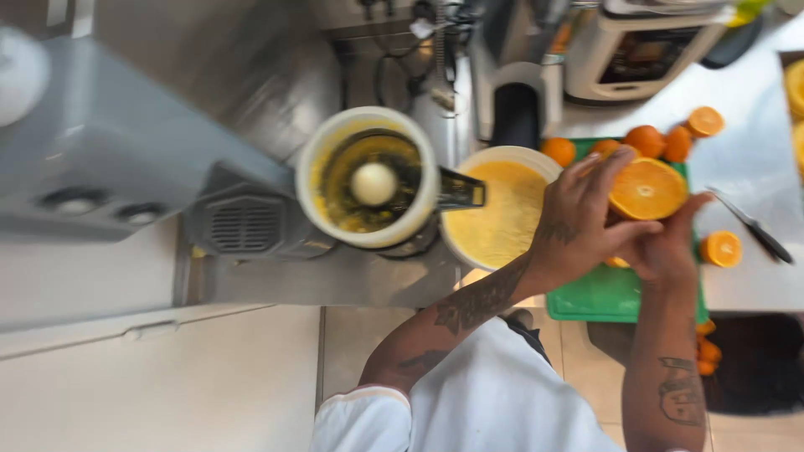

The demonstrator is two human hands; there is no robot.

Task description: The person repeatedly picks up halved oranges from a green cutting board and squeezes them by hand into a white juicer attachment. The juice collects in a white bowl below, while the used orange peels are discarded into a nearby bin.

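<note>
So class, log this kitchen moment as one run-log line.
left hand: on orange half | right hand: under it | below: green board | nearby: juicer, juice bowl, knife

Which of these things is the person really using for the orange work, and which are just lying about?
In use: cut orange half held by left hand and right hand; round white juicer with cone; white bowl of yellow juice; green cutting board.

Lying about: black-handled knife; grey appliance; whole oranges.
</note>
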